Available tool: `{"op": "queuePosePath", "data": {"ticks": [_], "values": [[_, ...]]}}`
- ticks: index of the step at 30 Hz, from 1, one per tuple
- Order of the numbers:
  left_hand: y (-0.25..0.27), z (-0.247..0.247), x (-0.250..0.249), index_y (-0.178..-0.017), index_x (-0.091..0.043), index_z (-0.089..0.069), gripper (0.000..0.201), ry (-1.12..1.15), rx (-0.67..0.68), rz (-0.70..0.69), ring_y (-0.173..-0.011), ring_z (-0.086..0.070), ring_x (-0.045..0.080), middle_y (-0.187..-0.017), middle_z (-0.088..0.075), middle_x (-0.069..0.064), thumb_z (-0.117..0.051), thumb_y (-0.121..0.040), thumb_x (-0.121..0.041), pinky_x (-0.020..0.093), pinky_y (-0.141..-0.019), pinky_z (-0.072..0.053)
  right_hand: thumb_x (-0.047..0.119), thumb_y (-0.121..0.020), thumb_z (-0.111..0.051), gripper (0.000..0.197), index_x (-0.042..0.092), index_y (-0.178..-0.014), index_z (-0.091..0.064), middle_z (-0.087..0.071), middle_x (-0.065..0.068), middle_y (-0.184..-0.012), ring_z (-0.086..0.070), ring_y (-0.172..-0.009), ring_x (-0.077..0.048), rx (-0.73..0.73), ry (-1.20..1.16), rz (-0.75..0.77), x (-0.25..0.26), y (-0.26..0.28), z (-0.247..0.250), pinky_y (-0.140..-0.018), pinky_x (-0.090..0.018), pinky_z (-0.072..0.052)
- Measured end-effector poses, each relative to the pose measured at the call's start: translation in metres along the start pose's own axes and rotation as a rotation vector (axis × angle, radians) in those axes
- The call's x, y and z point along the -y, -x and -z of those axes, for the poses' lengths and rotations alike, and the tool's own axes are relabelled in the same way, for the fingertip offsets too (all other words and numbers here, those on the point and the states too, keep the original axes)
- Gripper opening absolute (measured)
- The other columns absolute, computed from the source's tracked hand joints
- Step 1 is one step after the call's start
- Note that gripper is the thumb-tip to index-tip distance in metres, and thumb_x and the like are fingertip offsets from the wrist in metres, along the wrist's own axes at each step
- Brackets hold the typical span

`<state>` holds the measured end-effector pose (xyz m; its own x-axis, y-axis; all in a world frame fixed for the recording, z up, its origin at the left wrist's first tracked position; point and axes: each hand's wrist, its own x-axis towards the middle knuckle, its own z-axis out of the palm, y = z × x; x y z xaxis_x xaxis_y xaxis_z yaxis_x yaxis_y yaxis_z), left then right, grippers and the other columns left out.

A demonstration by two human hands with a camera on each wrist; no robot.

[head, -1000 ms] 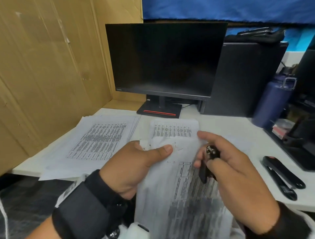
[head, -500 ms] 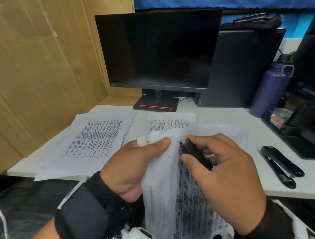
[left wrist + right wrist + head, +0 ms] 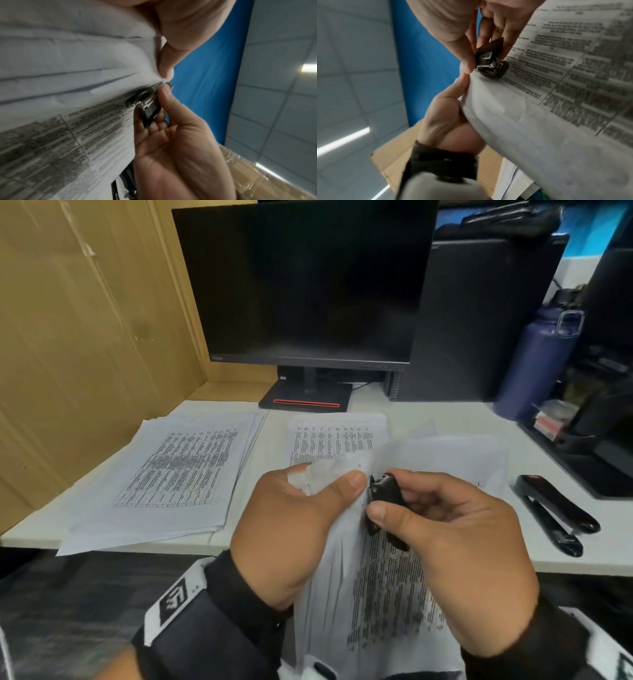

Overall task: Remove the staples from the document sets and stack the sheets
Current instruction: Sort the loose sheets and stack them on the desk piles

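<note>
The right hand (image 3: 455, 546), gripping the staple remover (image 3: 383, 508), had closed in from clear of the page onto the document set (image 3: 383, 587)'s corner pinched by the left hand (image 3: 294, 529) above the desk (image 3: 445, 419), so extraction appeared imminent.

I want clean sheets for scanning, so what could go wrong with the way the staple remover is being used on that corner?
1. The left hand pinches the printed document set right beside the small black staple remover, so a slip could nick the thumb.
2. That corner already looks crumpled; a pull by the right hand may tear it.
3. The set is held in the air, so a freed staple could drop out of sight.
</note>
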<state>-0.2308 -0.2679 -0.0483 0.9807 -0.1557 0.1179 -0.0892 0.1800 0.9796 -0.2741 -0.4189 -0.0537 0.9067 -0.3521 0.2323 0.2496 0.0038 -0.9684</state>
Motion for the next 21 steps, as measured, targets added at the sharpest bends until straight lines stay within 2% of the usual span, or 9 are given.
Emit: {"op": "queuePosePath", "data": {"ticks": [3,5,7,9,11,13,15,18,21], "values": [[0.004,-0.001,0.0,-0.097,-0.014,-0.084,0.013,-0.079,0.02,-0.069,-0.095,-0.079,0.025,-0.097,-0.082,0.006,-0.072,-0.092,-0.011,0.043,-0.09,-0.059,0.003,-0.062,-0.09,0.036,0.027,-0.087,-0.08,-0.077,0.007,-0.086,-0.072,-0.08,-0.005,-0.01,0.047,0.036,0.0,0.003,0.001,-0.078,-0.022,-0.06],[0.004,0.0,-0.002,-0.095,-0.016,-0.084,0.013,-0.083,0.032,-0.074,-0.093,-0.079,0.022,-0.096,-0.083,0.005,-0.072,-0.092,-0.011,0.037,-0.085,-0.059,0.008,-0.065,-0.09,0.038,0.034,-0.09,-0.079,-0.074,0.012,-0.087,-0.07,-0.084,0.0,-0.019,0.191,0.146,0.002,0.007,0.0,-0.077,-0.009,-0.052],[0.002,0.002,-0.003,-0.094,-0.015,-0.084,0.013,-0.061,0.043,-0.034,-0.091,-0.079,0.023,-0.096,-0.082,0.007,-0.072,-0.091,-0.01,0.035,-0.081,-0.059,0.012,-0.067,-0.09,0.037,0.035,-0.094,-0.079,-0.07,0.015,-0.086,-0.067,-0.087,0.003,-0.024,0.314,0.241,0.002,0.008,-0.001,-0.075,-0.002,-0.046],[0.0,0.006,-0.003,-0.093,-0.009,-0.083,0.012,0.024,0.055,0.047,-0.087,-0.078,0.026,-0.096,-0.081,0.014,-0.073,-0.087,-0.009,0.035,-0.078,-0.06,0.013,-0.067,-0.089,0.037,0.035,-0.095,-0.079,-0.07,0.014,-0.086,-0.066,-0.088,0.003,-0.011,0.321,0.241,0.002,0.005,-0.001,-0.076,-0.002,-0.046],[-0.002,0.011,-0.002,-0.096,-0.004,-0.081,0.016,0.096,0.052,0.107,-0.085,-0.077,0.03,-0.097,-0.08,0.02,-0.073,-0.083,-0.01,0.038,-0.077,-0.062,0.011,-0.066,-0.09,0.036,0.034,-0.091,-0.079,-0.074,0.011,-0.086,-0.07,-0.084,0.0,0.028,0.199,0.14,0.003,0.002,-0.005,-0.077,-0.009,-0.052],[-0.003,0.016,0.0,-0.103,0.001,-0.078,0.024,0.135,0.046,0.14,-0.089,-0.076,0.035,-0.1,-0.078,0.025,-0.071,-0.083,-0.01,0.044,-0.083,-0.062,0.007,-0.065,-0.089,0.035,0.03,-0.088,-0.079,-0.077,0.01,-0.084,-0.072,-0.078,-0.004,0.067,0.056,0.02,0.002,-0.002,-0.01,-0.074,-0.016,-0.057],[-0.003,0.02,0.003,-0.109,0.003,-0.076,0.029,0.157,0.035,0.15,-0.095,-0.075,0.04,-0.105,-0.076,0.027,-0.071,-0.083,-0.01,0.051,-0.091,-0.06,0.005,-0.066,-0.089,0.035,0.03,-0.088,-0.079,-0.078,0.01,-0.083,-0.073,-0.076,-0.004,0.086,0.024,-0.013,-0.002,-0.002,-0.014,-0.073,-0.018,-0.058],[0.0,0.025,0.003,-0.11,-0.001,-0.077,0.029,0.161,0.006,0.134,-0.103,-0.074,0.041,-0.109,-0.077,0.024,-0.074,-0.083,-0.012,0.052,-0.097,-0.057,0.012,-0.067,-0.09,0.037,0.038,-0.091,-0.078,-0.074,0.016,-0.088,-0.069,-0.085,0.0,0.076,0.193,0.121,-0.002,0.0,-0.02,-0.077,-0.011,-0.053],[0.002,0.028,0.001,-0.108,-0.003,-0.079,0.028,0.217,0.022,0.125,-0.102,-0.075,0.036,-0.11,-0.077,0.022,-0.078,-0.082,-0.013,0.043,-0.092,-0.06,0.017,-0.069,-0.089,0.037,0.041,-0.095,-0.077,-0.069,0.016,-0.086,-0.065,-0.089,0.003,0.08,0.337,0.241,-0.002,-0.001,-0.025,-0.076,-0.002,-0.045]]}}
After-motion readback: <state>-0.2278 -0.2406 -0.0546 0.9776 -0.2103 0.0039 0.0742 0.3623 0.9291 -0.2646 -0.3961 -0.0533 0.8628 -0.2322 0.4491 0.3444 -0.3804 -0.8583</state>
